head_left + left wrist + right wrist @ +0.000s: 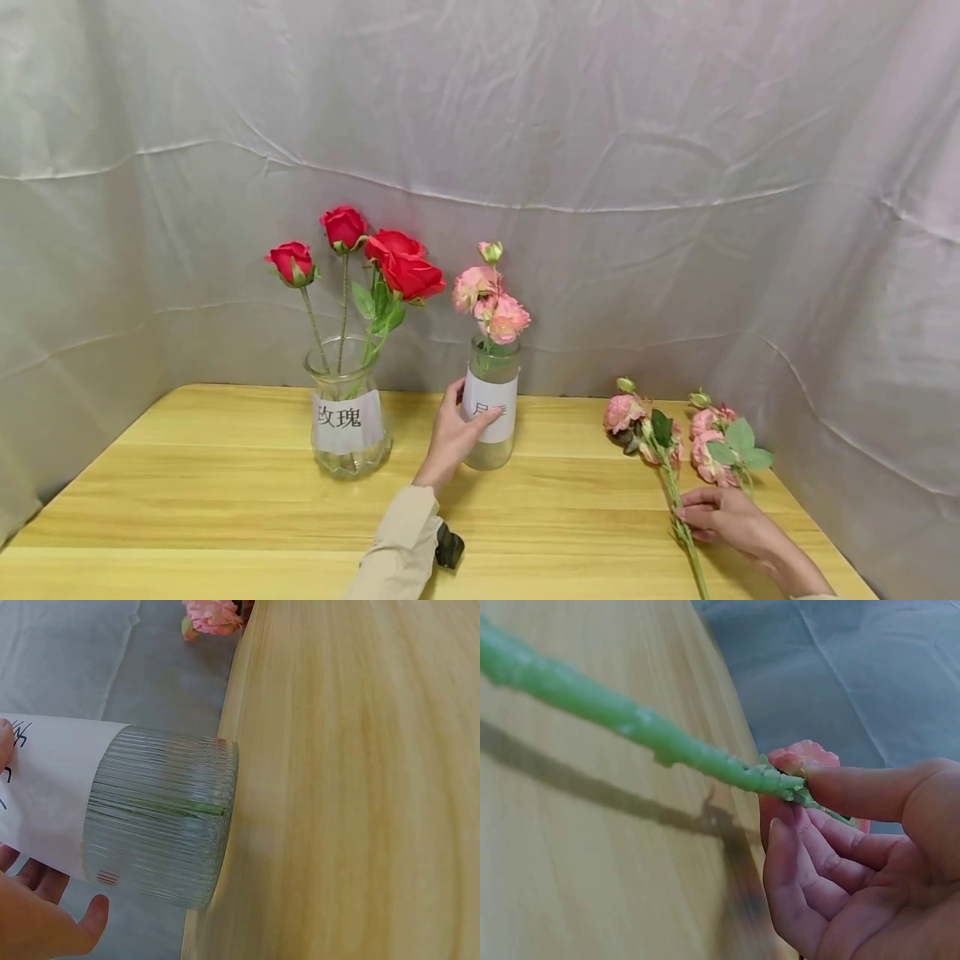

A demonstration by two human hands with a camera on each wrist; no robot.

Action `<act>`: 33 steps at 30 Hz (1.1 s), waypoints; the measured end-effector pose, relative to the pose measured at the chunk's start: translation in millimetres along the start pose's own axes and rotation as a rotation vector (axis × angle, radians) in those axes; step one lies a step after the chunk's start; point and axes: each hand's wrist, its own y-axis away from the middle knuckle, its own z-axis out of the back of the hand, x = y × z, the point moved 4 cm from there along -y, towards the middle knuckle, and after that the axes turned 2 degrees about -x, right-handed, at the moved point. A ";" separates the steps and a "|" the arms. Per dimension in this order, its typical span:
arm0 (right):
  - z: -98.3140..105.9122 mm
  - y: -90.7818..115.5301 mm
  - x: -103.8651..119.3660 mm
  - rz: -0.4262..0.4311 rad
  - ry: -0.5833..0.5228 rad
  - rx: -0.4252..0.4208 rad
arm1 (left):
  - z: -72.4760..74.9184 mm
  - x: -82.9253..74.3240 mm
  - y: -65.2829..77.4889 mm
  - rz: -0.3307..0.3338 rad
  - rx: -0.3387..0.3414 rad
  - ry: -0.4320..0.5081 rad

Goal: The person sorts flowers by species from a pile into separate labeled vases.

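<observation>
My left hand (455, 436) grips a ribbed glass vase (489, 460) round its white label (501, 393), thumb across the front. Pink flowers (501, 317) stand in that vase; in the left wrist view a green stem end (202, 807) shows through the ribbed glass (161, 847). On the right, my right hand (723, 521) pinches the green stem (681, 533) of a pink flower spray (626, 412) between thumb and fingers. The right wrist view has the stem (660, 735) above the tabletop, casting a shadow. Another pink flower spray (712, 450) lies just beyond this hand.
A wider glass vase (348, 462) with a label and several red roses (408, 271) stands left of my left hand. The wooden table (225, 508) ends at a grey cloth backdrop (600, 167) behind and at both sides.
</observation>
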 end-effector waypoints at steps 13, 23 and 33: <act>0.6 3.7 14.4 0.023 0.058 -0.130 | 0.5 2.2 1.1 0.006 0.004 0.002; -2.0 4.6 35.2 0.021 0.014 -0.216 | 0.0 1.5 0.9 0.018 0.011 -0.001; -6.5 3.9 64.9 0.184 0.008 -0.352 | -0.5 1.9 -1.1 0.019 0.004 0.000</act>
